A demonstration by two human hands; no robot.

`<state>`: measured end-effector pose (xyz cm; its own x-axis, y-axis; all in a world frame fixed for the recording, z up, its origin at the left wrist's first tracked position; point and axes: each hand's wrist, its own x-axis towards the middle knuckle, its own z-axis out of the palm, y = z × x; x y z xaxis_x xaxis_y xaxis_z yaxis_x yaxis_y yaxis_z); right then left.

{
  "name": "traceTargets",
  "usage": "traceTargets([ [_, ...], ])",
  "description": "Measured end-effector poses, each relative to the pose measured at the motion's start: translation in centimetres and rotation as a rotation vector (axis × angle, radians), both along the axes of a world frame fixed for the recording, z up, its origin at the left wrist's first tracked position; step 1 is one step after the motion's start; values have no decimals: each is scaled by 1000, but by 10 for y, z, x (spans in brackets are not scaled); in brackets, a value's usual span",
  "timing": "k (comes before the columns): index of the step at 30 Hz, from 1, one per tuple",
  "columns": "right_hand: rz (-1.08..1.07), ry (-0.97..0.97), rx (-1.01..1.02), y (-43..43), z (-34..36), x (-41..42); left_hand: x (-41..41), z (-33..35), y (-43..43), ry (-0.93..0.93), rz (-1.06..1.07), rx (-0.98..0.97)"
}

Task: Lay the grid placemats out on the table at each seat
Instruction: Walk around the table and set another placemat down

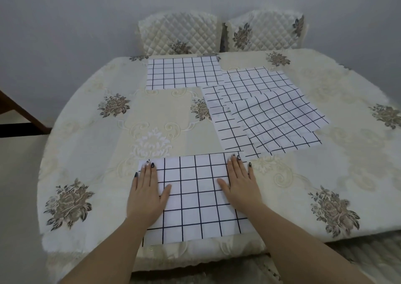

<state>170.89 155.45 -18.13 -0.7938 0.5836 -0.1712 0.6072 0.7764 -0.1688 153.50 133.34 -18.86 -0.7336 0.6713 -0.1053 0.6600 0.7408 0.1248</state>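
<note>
A white placemat with a black grid (193,199) lies flat at the near edge of the table (86,153). My left hand (145,194) rests palm down on its left side and my right hand (240,188) palm down on its right side, fingers spread, gripping nothing. A second grid placemat (182,73) lies flat at the far edge, in front of the left chair (178,34). An untidy pile of overlapping grid placemats (264,112) sits right of the centre, its top sheets skewed.
A cream floral tablecloth covers the rounded table. Two quilted chairs stand at the far side against a grey wall, the right chair (267,32) behind the pile. A dark wooden piece (19,112) shows at the left edge.
</note>
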Motion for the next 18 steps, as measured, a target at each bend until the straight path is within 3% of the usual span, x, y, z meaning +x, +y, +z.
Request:
traceTargets([
  [4,-38,35,-85,2,12,0,-9,7,-17,-87,58,72],
  [7,-85,67,-172,1,20,1,-10,25,-13,-147,133,221],
  [10,-202,233,-330,-3,35,2,-1,53,6,-216,165,433],
  [14,-436,541,-579,-16,69,9,28,93,43,-477,279,710],
  [18,-621,762,-722,-26,106,30,65,117,79,-819,370,828],
])
